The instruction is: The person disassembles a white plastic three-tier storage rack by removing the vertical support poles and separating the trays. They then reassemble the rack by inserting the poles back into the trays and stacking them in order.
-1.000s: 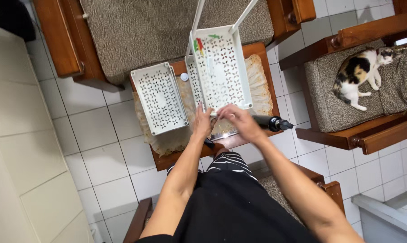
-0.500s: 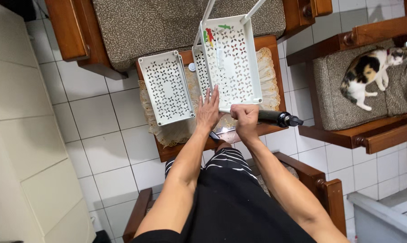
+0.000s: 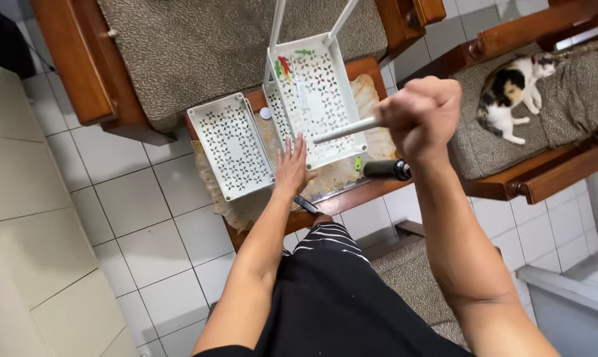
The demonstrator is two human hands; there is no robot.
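On the small wooden table (image 3: 371,195), over a frayed beige mat (image 3: 342,175), stands a white perforated plastic tray (image 3: 315,99) with two slim legs rising. Left hand (image 3: 291,170) lies flat, fingers spread, against its near edge. Right hand (image 3: 423,114), raised above, is fisted around a white tube (image 3: 346,129). Another pierced tray (image 3: 231,145) lies alongside.

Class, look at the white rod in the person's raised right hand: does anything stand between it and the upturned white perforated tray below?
Nothing visible does. The right hand holds the white rod above the tray; the left hand rests flat at the tray's near edge, off to the side.
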